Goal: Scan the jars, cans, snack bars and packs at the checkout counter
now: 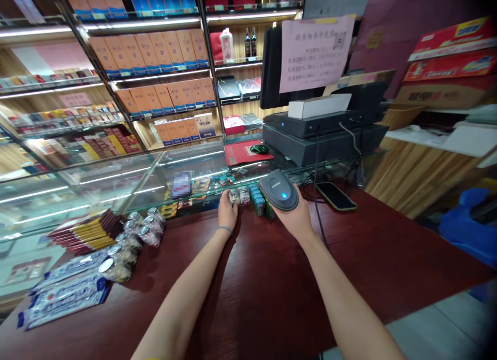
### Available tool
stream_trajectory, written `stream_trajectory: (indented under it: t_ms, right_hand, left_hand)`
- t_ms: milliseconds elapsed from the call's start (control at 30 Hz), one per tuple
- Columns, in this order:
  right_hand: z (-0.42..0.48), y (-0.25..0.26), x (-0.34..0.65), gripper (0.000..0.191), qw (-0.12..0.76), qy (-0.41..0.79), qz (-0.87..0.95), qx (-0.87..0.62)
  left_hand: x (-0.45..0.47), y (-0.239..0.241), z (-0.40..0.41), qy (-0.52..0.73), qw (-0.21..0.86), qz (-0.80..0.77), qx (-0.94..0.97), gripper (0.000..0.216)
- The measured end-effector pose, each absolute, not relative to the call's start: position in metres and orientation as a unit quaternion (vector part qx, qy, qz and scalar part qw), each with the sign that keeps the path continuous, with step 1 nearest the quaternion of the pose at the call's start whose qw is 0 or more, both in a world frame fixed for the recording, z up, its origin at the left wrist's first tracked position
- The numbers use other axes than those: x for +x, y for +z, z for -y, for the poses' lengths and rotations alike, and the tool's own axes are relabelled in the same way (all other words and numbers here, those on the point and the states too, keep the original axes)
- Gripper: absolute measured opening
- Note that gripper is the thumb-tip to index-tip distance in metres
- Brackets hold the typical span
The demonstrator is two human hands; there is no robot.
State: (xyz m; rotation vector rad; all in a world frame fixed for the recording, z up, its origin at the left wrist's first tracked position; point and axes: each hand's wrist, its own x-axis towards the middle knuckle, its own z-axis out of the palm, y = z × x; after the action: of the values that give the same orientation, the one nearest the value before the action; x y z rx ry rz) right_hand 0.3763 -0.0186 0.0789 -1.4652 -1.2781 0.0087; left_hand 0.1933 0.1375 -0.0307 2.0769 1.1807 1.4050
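Observation:
My right hand (295,215) is closed round the handle of a dark grey barcode scanner (278,189), whose blue light is lit. The scanner's head hovers over a group of small green-blue cylinders (258,200) on the counter and partly hides them. At the counter's back edge, my left hand (227,213) has its fingers wrapped round a small clear jar (233,197) with a metallic lid. Right beside it stands a second small jar (244,196) with pinkish contents. More lidded jars (149,235) are grouped farther left on the dark red counter.
Blue-white packets (66,295) and a stack of maroon-gold packs (87,233) lie left. A black phone (336,196) rests at right near hanging cables. Behind are a glass display case (116,176), a mouse (259,149) on a red pad, and a till (322,137) with a monitor.

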Motion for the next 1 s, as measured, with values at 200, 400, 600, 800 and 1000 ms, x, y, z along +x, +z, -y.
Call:
stream_trajectory:
  t_ms: [200,400,600,800,1000]
  right_hand:
    - [0.019,0.079,0.373,0.041,0.563,0.006,0.551,-0.616]
    - [0.02,0.077,0.36,0.041,0.589,0.004,0.57,-0.572]
    - [0.014,0.063,0.341,0.048,0.596,0.033,0.588,-0.547]
    - [0.017,0.054,0.312,0.051,0.566,0.043,0.64,-0.517]
    - [0.029,0.049,0.283,0.038,0.495,0.094,0.705,-0.499]
  left_hand:
    - [0.189,-0.03,-0.13,0.516,0.221,-0.429,0.708,0.067]
    - [0.139,-0.006,-0.088,0.559,0.244,-0.457,0.647,0.065]
    - [0.056,0.018,-0.047,0.602,0.176,-0.46,0.629,0.04]
    - [-0.016,0.019,-0.037,0.637,0.054,-0.5,0.584,0.038]
    - [-0.048,-0.002,-0.048,0.61,-0.025,-0.549,0.571,0.05]
